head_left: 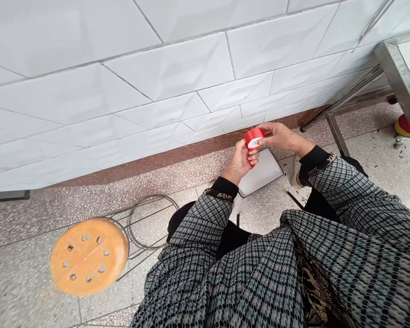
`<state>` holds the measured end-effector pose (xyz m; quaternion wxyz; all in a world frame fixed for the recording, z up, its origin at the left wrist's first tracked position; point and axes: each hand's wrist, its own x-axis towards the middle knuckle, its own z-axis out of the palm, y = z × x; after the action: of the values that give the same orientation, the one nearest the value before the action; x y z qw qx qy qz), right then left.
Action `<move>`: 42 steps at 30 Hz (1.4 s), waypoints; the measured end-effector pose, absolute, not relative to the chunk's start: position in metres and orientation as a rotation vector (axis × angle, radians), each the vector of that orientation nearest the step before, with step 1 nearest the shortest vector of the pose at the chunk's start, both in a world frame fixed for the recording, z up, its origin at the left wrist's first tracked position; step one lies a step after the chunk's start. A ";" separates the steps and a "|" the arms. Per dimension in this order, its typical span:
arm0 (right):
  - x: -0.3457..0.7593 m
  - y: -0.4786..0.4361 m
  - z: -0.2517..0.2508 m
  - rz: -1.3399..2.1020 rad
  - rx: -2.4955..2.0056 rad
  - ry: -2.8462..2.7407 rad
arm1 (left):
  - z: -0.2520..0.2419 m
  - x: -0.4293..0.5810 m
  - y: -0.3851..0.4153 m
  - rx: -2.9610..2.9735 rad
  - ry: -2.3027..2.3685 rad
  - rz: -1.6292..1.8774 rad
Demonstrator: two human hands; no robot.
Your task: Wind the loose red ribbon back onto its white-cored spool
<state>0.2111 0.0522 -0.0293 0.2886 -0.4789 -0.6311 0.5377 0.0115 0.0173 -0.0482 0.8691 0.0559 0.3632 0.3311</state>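
Note:
A red roll with a white oval side, which looks like red tape or ribbon (254,134), is held between both hands above the floor. My left hand (238,161) is closed, with its thumb against the roll and a bit of red showing under the curled fingers. From the right, my right hand (280,137) grips the roll's edge between thumb and fingers. Beneath the hands, a flat white board or box lid (262,173) with dark edges lies on the floor.
On the left, a stool with a round orange seat (88,257) and wire legs lies tipped over. A white tiled wall (191,109) runs ahead. A metal-framed table (401,84) stands at the right, with small dark scraps on the floor near it.

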 end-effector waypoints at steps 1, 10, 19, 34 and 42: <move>0.211 0.053 -0.030 1.464 -1.247 -1.669 | -0.048 0.011 0.017 0.114 0.755 0.692; 0.216 0.054 -0.025 1.175 -1.163 -1.892 | -0.048 0.010 0.014 0.228 0.825 0.697; 0.216 0.050 -0.014 1.095 -1.059 -2.096 | -0.041 0.007 0.013 0.332 0.854 0.726; 0.208 0.039 -0.015 1.162 -1.157 -1.854 | -0.047 0.008 0.011 0.304 0.839 0.879; 0.199 0.033 -0.017 0.989 -1.279 -1.815 | -0.053 0.009 0.009 0.329 0.842 0.871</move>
<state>0.1986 0.0334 -0.0168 0.3481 -0.4933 -0.6999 0.3816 0.0094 0.0091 -0.0530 0.8094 0.1538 0.3940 0.4073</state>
